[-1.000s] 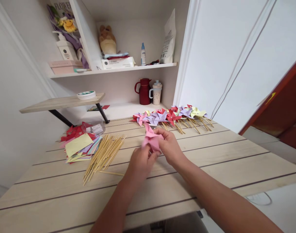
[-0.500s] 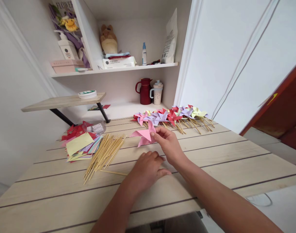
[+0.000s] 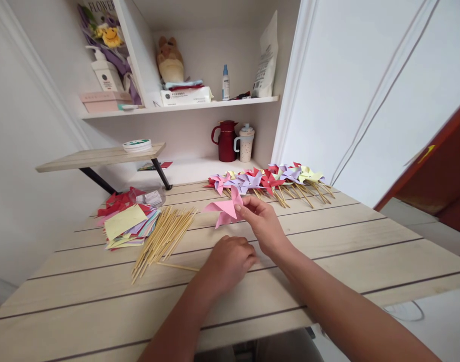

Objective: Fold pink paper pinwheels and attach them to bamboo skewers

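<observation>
Right hand (image 3: 265, 223) is up off the table (image 3: 328, 241), fingers pinched on a pink paper pinwheel (image 3: 225, 210), which hangs in the air just above the boards, in front of the row of finished pinwheels (image 3: 267, 178). Left hand (image 3: 230, 261) sits low on the table with its fingers curled under, right at the end of a single loose stick (image 3: 177, 266); whether it grips that stick, I cannot tell. Just to the left lies the bundle of sticks (image 3: 162, 236), and beside that the stack of coloured paper squares (image 3: 126, 226).
</observation>
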A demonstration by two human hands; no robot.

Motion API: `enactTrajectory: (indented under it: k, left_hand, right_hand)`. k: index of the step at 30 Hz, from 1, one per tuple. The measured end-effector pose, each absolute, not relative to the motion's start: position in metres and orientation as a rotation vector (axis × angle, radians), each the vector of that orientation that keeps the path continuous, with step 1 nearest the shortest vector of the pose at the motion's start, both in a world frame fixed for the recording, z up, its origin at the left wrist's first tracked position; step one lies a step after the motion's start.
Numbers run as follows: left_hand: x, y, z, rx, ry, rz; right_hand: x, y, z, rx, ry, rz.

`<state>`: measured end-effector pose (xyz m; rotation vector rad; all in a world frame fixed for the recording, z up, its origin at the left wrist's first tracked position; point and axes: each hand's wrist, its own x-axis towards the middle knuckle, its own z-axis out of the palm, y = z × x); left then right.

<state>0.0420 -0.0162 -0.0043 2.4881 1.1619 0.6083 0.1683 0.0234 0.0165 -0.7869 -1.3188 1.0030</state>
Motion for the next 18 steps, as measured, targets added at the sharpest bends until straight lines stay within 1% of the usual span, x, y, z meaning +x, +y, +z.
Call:
enactTrajectory:
  k: [2,7,11,15,18]
  left_hand:
    - [0.043,-0.015,-0.003,2.52,1.165,0.611]
    - [0.042,-0.013,-0.002,2.465,1.21,0.755]
    - [0.043,-0.014,-0.002,2.425,1.137,0.827]
    - [0.045,-0.017,0.003,2.257,1.147,0.978]
    - [0.044,-0.018,0.009,2.055,1.178,1.14]
  right_hand:
    - [0.168,0.023,0.018,-0.787,-1.287,1.027]
    - [0.169,0.025,0.021,-0.781,-1.178,1.079]
    - [0.17,0.029,0.018,-0.772,-1.056,1.138]
    - [0.17,0.031,0.017,-0.751,-1.038,1.175]
    - [0.17,0.028,0.018,-0.782,-1.104,1.137]
